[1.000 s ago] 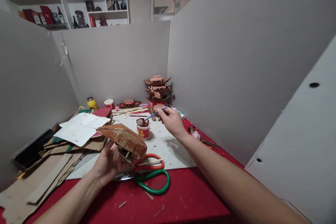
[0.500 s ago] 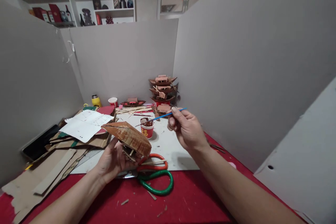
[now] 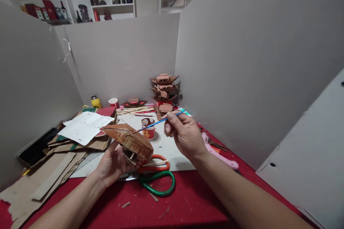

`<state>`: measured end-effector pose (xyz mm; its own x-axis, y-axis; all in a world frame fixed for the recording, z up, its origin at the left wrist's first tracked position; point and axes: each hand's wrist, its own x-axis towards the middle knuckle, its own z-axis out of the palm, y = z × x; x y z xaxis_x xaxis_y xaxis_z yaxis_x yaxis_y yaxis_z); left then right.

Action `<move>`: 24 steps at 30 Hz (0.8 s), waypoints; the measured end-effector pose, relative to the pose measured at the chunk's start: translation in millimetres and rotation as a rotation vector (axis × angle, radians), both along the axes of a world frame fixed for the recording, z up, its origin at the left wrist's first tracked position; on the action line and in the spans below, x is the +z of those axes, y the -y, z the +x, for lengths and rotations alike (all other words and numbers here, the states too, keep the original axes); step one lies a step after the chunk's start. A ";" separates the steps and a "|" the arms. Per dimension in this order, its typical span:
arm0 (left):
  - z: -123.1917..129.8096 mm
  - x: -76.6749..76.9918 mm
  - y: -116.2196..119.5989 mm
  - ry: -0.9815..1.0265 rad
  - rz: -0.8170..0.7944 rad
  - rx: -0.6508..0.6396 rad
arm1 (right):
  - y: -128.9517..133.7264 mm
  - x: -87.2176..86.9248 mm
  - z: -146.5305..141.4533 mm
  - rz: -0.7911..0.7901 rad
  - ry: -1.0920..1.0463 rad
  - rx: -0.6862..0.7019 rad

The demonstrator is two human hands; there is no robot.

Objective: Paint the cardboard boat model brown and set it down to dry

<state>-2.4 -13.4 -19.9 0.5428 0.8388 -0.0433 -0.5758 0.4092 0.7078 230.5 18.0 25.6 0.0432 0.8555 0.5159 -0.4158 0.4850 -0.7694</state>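
My left hand (image 3: 114,162) grips a brown model boat (image 3: 134,141) from below, its hull turned up and its pointed end toward the left. In my right hand (image 3: 185,134) a thin blue paintbrush (image 3: 161,120) is pinched between thumb and fingers. The brush tip lies at the hull's upper side and appears to touch it. Behind the boat stands a red and white paper cup (image 3: 149,133) with brown stains inside its rim. Scissors (image 3: 161,182) with one orange and one green handle lie just below the boat, their blades partly hidden.
Several finished model boats (image 3: 164,87) are stacked at the back, with another boat (image 3: 134,102) left of them. Thin wooden sticks (image 3: 137,110) lie nearby. Cardboard pieces (image 3: 53,175) and a white paper sheet (image 3: 83,127) cover the left side. A pink tool (image 3: 223,159) lies right. Grey partitions (image 3: 115,57) enclose the table.
My right hand has moved left and slightly down, bringing the brush tip from beside the cup onto the hull. The whole view has shifted a little. Both grips stay the same.
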 end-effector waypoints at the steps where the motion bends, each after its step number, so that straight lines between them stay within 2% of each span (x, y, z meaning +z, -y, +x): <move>1: -0.2 0.1 0.0 -0.008 -0.003 0.010 | -0.5 0.0 1.6 0.000 0.008 0.003; 6: 0.4 1.7 1.0 -0.044 0.004 0.038 | -0.6 1.3 6.8 -0.027 -0.026 -0.007; 15: 3.6 3.5 0.6 -0.032 0.034 0.012 | 6.7 5.3 -6.1 0.016 -0.014 -0.015; 24: 2.0 4.7 2.1 -0.020 0.031 0.037 | 2.9 2.4 5.6 0.020 -0.038 -0.063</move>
<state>-0.5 -15.5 -15.2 0.5110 0.8592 -0.0270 -0.5757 0.3654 0.7315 236.1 15.2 28.0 0.1166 0.8401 0.5298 -0.4126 0.5262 -0.7436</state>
